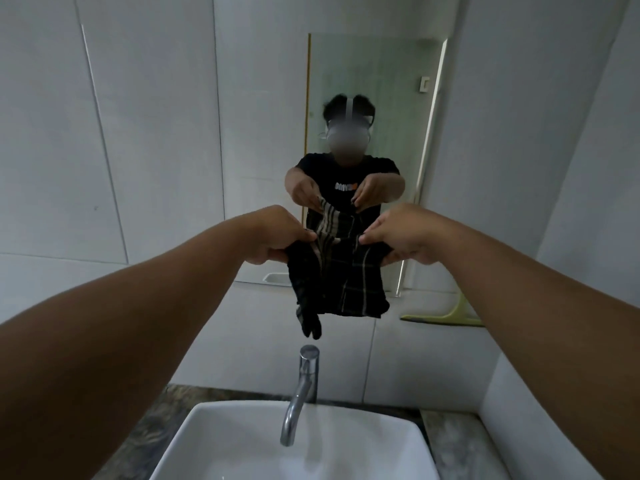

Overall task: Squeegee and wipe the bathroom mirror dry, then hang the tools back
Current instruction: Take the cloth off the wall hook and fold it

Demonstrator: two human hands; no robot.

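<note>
Here, both arms reach forward over the sink (242, 441), and the 2 hands hold a dark plaid cloth (337, 271) up by its top edge in front of the mirror (381, 98). The left hand (273, 237) has its fingers (301, 244) clenched on the left corner of the cloth, thumb underneath. The right hand (405, 237) pinches the right corner in the same way, its fingers closed on the fabric. The cloth sags between the 2 hands and hangs down in folds, with 1 narrow tail dangling lowest, above the chrome tap (299, 393) and apart from it. The mirror shows the person's reflection holding the same cloth. A pale yellow-green squeegee (446, 315) sits to the right, below the mirror's lower edge against the white wall; the right forearm hides part of it, so how it is fixed there cannot be told. The sink rests on a mottled stone surface (453, 445).
</note>
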